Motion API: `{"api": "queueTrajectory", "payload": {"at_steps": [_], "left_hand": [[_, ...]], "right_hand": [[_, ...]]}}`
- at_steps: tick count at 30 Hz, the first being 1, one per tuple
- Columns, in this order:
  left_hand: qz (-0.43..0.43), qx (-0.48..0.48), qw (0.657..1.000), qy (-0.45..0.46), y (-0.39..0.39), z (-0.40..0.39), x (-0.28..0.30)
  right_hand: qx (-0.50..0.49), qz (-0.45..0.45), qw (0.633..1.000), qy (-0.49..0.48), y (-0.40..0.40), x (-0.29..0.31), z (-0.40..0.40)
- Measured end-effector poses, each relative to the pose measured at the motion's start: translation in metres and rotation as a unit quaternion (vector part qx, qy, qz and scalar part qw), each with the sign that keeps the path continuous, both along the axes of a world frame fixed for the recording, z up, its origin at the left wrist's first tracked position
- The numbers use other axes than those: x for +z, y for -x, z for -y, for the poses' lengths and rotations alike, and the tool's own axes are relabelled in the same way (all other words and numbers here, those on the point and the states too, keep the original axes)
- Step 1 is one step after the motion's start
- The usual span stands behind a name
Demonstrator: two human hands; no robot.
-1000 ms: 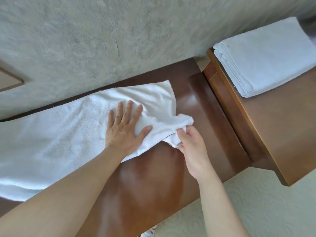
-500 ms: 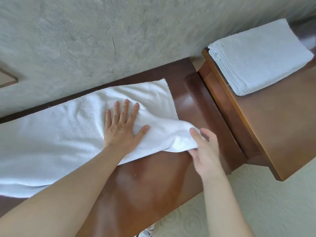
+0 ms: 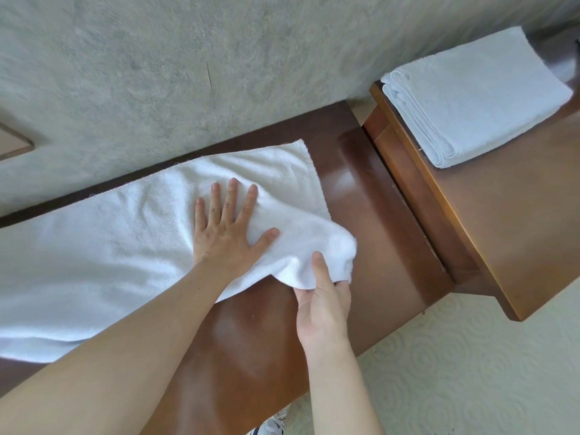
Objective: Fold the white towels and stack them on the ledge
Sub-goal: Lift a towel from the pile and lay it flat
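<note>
two hands (image 3: 270, 262) on towel (image 3: 125, 240)

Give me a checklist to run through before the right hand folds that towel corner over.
1. Left hand flat on the towel, pinning it: ok.
2. Right hand has a grip on the near right corner, thumb on top: ok.
3. Far edge lying straight along the wall side of the bench: ok.
4. Towel smooth left of the pinning hand: not ok, shallow wrinkles show.
5. Left end of the towel squared up: cannot tell, it runs out of view.
6. Folded towels already on the ledge, room beside them: ok.
</note>
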State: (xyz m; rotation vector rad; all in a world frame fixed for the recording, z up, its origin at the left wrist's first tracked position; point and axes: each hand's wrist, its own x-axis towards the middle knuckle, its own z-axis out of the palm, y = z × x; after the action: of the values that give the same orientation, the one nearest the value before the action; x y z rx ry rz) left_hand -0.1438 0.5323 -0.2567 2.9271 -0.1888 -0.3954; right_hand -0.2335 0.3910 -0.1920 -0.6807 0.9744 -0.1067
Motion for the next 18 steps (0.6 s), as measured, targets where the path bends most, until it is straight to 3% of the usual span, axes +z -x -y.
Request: {"api": "queueTrajectory", "payload": {"at_steps": [4, 7, 11, 18], "left_hand": [[-0.004, -0.002, 1.000, 0.008, 0.000, -0.001, 0.002], [-0.008, 0.001, 1.000, 0.017, -0.001, -0.002, 0.003], [-0.006, 0.005, 1.000, 0.016, -0.001, 0.000, 0.003], [0.008, 0.011, 1.000, 0.004, 0.002, 0.003, -0.002]], "right_hand": [[0.155, -0.088, 0.984, -0.021, 0.001, 0.002, 0.002], [0.133, -0.107, 0.985, -0.009, 0.005, 0.006, 0.017], [0.085, -0.015, 0.996, 0.001, 0.014, 0.003, 0.022], [0.188, 0.025, 0.980, -0.068, 0.033, -0.010, -0.037]]}}
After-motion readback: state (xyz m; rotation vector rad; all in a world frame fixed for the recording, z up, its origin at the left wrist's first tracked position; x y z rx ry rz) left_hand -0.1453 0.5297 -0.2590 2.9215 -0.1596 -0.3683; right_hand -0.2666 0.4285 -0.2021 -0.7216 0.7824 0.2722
